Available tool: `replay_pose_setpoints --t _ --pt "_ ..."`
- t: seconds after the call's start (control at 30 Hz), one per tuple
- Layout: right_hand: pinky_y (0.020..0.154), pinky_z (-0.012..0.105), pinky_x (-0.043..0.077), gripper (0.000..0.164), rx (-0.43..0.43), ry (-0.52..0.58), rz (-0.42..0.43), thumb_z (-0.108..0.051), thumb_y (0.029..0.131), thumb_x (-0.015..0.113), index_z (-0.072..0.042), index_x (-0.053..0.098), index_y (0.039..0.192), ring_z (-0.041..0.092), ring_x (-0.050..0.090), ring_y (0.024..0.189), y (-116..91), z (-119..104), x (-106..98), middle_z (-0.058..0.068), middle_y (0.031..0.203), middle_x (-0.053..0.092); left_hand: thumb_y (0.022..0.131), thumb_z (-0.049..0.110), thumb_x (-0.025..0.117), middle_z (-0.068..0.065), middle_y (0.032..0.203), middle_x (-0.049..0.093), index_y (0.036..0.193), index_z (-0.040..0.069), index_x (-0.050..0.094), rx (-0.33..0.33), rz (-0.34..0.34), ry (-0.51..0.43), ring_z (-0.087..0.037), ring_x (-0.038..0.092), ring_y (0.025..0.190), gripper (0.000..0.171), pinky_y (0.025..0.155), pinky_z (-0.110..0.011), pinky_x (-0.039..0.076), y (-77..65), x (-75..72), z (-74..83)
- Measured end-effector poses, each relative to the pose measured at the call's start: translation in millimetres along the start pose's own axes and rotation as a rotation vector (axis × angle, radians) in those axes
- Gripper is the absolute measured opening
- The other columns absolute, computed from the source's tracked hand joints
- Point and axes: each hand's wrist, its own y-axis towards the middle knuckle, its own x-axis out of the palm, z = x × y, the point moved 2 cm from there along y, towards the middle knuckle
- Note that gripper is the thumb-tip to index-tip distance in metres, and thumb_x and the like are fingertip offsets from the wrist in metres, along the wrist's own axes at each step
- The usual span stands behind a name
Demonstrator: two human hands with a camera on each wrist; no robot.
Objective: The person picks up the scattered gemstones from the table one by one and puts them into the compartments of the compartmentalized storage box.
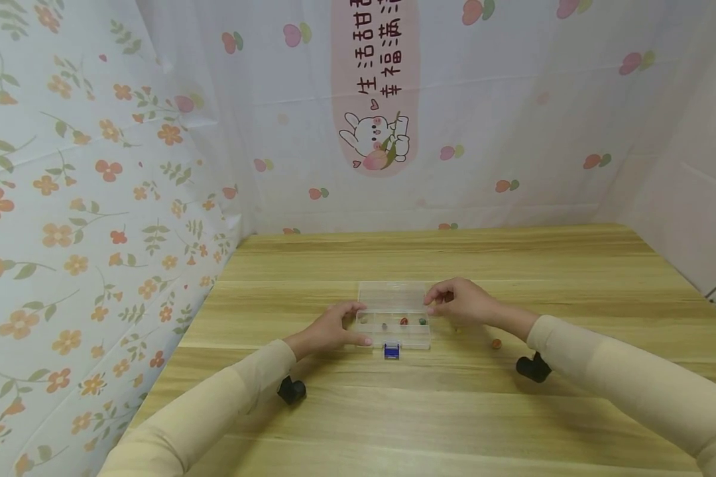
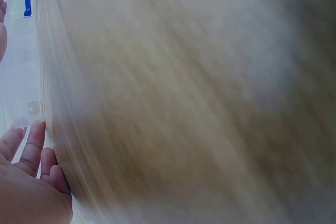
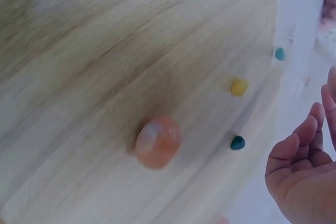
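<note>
A clear plastic compartment box [image 1: 370, 336] with a blue latch [image 1: 392, 351] lies on the table, its clear lid [image 1: 390, 295] raised back. Several small stones sit in its compartments, including a red stone [image 1: 404, 321] and a green stone [image 1: 422, 321]. My left hand [image 1: 329, 326] grips the box's left end, thumb at the front corner and fingers at the back. By the lid's right edge is my right hand [image 1: 462, 301], fingers loosely bent; no stone shows between its fingertips. The left wrist view catches my left fingers [image 2: 35, 148] against the box's corner.
On the wooden table [image 1: 394, 417], right of the box, lie an orange stone [image 3: 158, 142], a yellow stone [image 3: 239, 86] and a dark green stone [image 3: 238, 143]. A patterned cloth [image 1: 501, 132] hangs behind the table, and a floral one [image 1: 95, 218] along the left.
</note>
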Motion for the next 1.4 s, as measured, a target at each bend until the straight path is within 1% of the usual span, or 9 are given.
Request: replay_pose_setpoints --t 0.1,0.23,0.33,0.53,0.73,0.87,1.07,1.2,1.4 --pt "0.066 0.031 0.044 0.014 0.006 0.004 0.004 -0.016 0.089 0.073 -0.005 0.072 0.099 0.018 0.051 0.075 -3 2 -4 0.002 0.084 0.06 0.079 0.034 0.083 -0.013 0.14 0.047 0.14 0.011 0.049 0.0 0.001 -0.006 -0.032 0.038 0.133 0.074 0.109 -0.05 0.029 -0.2 -0.2 -0.5" --pt "0.066 0.029 0.045 0.018 0.002 0.025 0.006 -0.019 0.088 0.074 -0.006 0.072 0.1 0.019 0.051 0.076 -8 5 -11 0.003 0.086 0.06 0.079 0.034 0.082 -0.013 0.141 0.046 0.14 0.011 0.049 0.0 0.0 -0.007 -0.032 0.038 0.133 0.074 0.109 -0.05 0.029 -0.1 -0.1 -1.4" --pt "0.065 0.03 0.045 0.02 -0.008 0.031 0.009 -0.018 0.088 0.074 -0.004 0.072 0.102 0.021 0.051 0.076 -12 6 -18 0.004 0.086 0.06 0.079 0.034 0.082 -0.012 0.141 0.046 0.14 0.011 0.049 0.0 -0.002 -0.01 -0.032 0.038 0.133 0.074 0.109 -0.049 0.03 -0.2 -0.3 -1.2" --pt "0.065 0.03 0.046 0.021 0.011 0.005 0.035 -0.017 0.089 0.072 -0.002 0.07 0.104 0.022 0.052 0.077 -21 9 -32 0.003 0.087 0.06 0.079 0.034 0.082 -0.013 0.141 0.047 0.14 0.01 0.048 0.009 -0.004 -0.003 -0.033 0.038 0.133 0.074 0.109 -0.05 0.029 0.1 -0.8 -0.5" --pt "0.062 0.029 0.046 0.023 0.016 -0.01 0.06 -0.018 0.089 0.073 -0.002 0.07 0.104 0.022 0.053 0.076 -32 12 -45 0.004 0.086 0.062 0.078 0.036 0.083 -0.013 0.141 0.048 0.141 0.012 0.049 -0.006 -0.005 -0.002 -0.032 0.038 0.134 0.075 0.11 -0.049 0.028 -0.5 -0.9 0.5" --pt "0.062 0.029 0.045 0.024 0.042 0.002 0.065 -0.018 0.09 0.072 -0.001 0.07 0.107 0.023 0.051 0.076 -41 16 -52 0.005 0.087 0.062 0.078 0.036 0.082 -0.013 0.141 0.047 0.141 0.012 0.048 -0.012 -0.01 -0.008 -0.032 0.038 0.134 0.076 0.11 -0.049 0.028 -0.6 -0.9 0.0" --pt "0.062 0.031 0.046 0.029 0.041 0.039 0.061 -0.021 0.09 0.072 0.001 0.068 0.108 0.022 0.052 0.076 -56 22 -59 0.007 0.089 0.061 0.078 0.038 0.082 -0.011 0.141 0.047 0.142 0.013 0.048 -0.019 -0.009 0.001 -0.031 0.039 0.133 0.077 0.109 -0.049 0.029 -0.1 -1.8 -0.4" --pt "0.063 0.032 0.047 0.03 0.038 0.069 0.044 -0.02 0.09 0.071 0.002 0.066 0.11 0.02 0.054 0.078 -65 28 -62 0.008 0.091 0.063 0.077 0.038 0.083 -0.01 0.14 0.048 0.142 0.014 0.048 -0.018 -0.002 0.016 -0.03 0.038 0.132 0.077 0.11 -0.05 0.028 0.3 -1.9 -0.7" --pt "0.066 0.031 0.05 0.031 0.031 0.073 0.026 -0.018 0.09 0.072 0.004 0.066 0.111 0.017 0.056 0.081 -77 40 -65 0.008 0.097 0.064 0.078 0.038 0.083 -0.011 0.14 0.049 0.142 0.013 0.048 -0.006 -0.002 0.014 -0.031 0.038 0.132 0.077 0.109 -0.05 0.028 -0.3 -2.4 -1.1"
